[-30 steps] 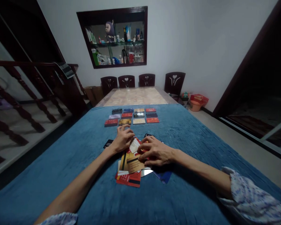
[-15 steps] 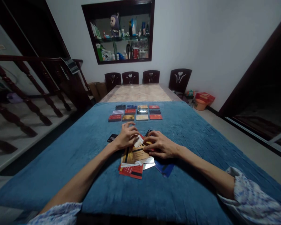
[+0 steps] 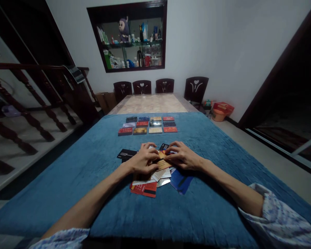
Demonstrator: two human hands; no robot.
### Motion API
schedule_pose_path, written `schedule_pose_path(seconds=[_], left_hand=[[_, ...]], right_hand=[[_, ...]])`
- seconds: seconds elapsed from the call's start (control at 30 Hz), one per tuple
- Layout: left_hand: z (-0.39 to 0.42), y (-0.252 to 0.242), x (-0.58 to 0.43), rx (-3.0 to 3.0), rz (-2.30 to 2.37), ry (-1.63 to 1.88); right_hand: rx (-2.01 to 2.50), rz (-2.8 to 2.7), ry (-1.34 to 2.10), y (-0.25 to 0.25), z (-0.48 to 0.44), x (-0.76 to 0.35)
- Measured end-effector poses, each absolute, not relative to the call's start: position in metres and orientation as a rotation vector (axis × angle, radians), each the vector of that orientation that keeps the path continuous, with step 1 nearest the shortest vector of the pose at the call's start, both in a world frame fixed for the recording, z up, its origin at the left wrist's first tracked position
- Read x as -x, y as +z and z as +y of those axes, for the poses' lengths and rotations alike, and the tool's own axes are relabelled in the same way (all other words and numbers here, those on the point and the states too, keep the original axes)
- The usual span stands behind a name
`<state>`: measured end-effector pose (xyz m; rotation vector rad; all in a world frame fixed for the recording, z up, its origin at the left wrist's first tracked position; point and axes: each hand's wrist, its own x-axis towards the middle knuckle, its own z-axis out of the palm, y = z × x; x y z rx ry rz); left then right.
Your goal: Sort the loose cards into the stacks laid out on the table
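Head view, left hand point(image 3: 145, 159) and right hand point(image 3: 184, 156) over loose cards point(image 3: 163, 165), lower centre, fingers point(image 3: 173, 156) curled, grip unclear, stacks point(image 3: 155, 123) mid-frame above.

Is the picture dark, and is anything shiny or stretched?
Head view: dim overall, the right doorway nearly black; head view: glare whitens part of a card stack in the middle row; head view: the right sleeve looks stretched toward the corner.
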<state>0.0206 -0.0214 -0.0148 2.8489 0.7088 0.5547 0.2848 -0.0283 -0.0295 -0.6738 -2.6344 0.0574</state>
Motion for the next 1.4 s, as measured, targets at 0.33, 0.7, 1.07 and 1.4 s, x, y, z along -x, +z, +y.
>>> schedule_pose_path(seconds=[0.33, 0.7, 1.07, 1.4], left_hand=[[-0.023, -0.016, -0.024, -2.887, 0.792, 0.45], [-0.02, -0.02, -0.027, -3.039, 0.74, 0.516], [-0.004, -0.026, -0.03, -2.995, 0.732, 0.78], [0.013, -0.025, -0.034, -2.95, 0.812, 0.886]], right_hand=[[0.775, -2.538, 0.087, -0.047, -0.014, -0.299], [0.808, -2.516, 0.122, -0.039, -0.02, -0.3], [0.797, -2.341, 0.186, -0.047, -0.009, -0.297], [0.979, -2.251, 0.217, -0.065, 0.011, -0.296]])
